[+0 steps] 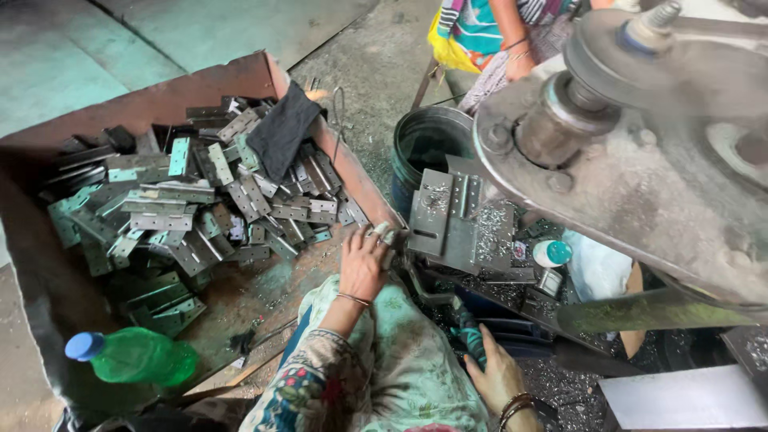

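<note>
Her left hand (pixel 364 264), fingers together, rests on the rusty tray (pixel 352 172) of metal hinges (pixel 200 212); right hand (pixel 492 376) grips a dark handle (pixel 468 336), a machine plate (pixel 460 220) between.

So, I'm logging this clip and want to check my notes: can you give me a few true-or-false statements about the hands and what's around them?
1. The left hand rests at the tray's edge, a small metal piece at its fingers. True.
2. The right hand lies on the hinges. False: it is low by the lap, near the machine.
3. A green bottle lies in the tray. True.
4. The cloth on the hinges is white. False: it is dark.
</note>
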